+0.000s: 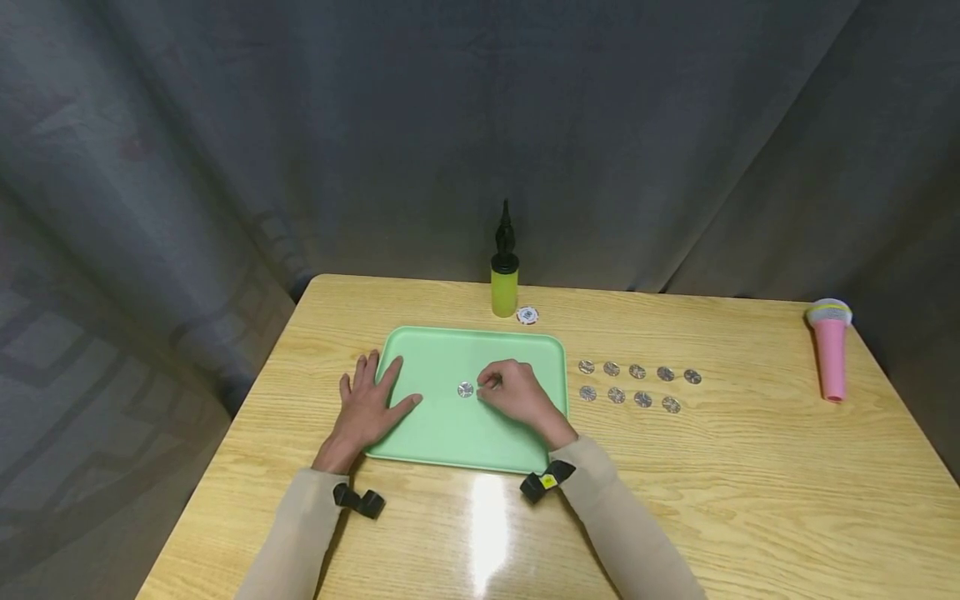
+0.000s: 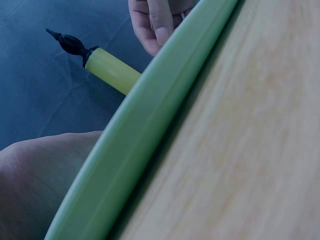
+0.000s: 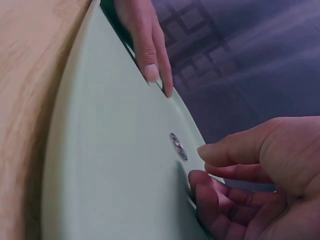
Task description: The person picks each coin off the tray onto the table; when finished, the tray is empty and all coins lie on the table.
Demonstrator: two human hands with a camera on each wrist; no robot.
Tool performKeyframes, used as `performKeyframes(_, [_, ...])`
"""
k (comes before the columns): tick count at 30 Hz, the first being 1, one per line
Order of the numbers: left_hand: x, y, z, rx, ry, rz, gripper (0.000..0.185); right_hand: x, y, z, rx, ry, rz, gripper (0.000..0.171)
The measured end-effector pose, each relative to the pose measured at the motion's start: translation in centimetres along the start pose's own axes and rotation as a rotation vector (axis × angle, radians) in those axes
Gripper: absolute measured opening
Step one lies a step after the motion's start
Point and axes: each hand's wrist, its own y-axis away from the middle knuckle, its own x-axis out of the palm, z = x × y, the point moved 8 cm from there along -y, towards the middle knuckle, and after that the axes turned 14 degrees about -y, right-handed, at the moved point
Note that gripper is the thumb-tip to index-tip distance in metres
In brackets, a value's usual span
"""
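Observation:
A light green tray (image 1: 450,433) lies on the wooden table, with one silver coin (image 1: 466,389) near its middle. My right hand (image 1: 510,390) hovers just right of that coin, fingers loosely curled and holding nothing. The right wrist view shows the coin (image 3: 178,146) flat on the tray (image 3: 100,165), a little beyond my right hand (image 3: 235,170). My left hand (image 1: 367,404) rests flat on the tray's left rim with its fingers spread. Two of its fingers (image 3: 147,50) press on the rim in the right wrist view.
Several silver coins (image 1: 637,383) lie in two rows on the table right of the tray. Behind the tray stand a yellow pump with a black top (image 1: 504,279) and a white poker chip (image 1: 527,315). A pink toy microphone (image 1: 829,354) lies at the far right edge. Dark curtains surround the table.

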Motion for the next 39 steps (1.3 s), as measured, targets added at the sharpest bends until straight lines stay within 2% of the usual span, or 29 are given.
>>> performKeyframes(13, [0.1,0.0,0.2,-0.002,0.001,0.009,0.081,0.9,-0.6,0.2,-0.013,0.045,0.019,0.014])
performKeyframes(20, [0.2,-0.1,0.2,-0.004,-0.003,0.011,0.081,1.7,-0.9,0.8,-0.030,0.068,0.032,0.010])
performKeyframes(34, [0.2,-0.1,0.1,0.001,-0.007,0.003,0.081,2.9,-1.3,1.1,-0.065,0.145,-0.014,0.018])
performKeyframes(39, [0.1,0.0,0.1,0.000,-0.015,-0.003,0.081,3.3,-1.1,1.3,-0.069,0.181,-0.019,0.016])
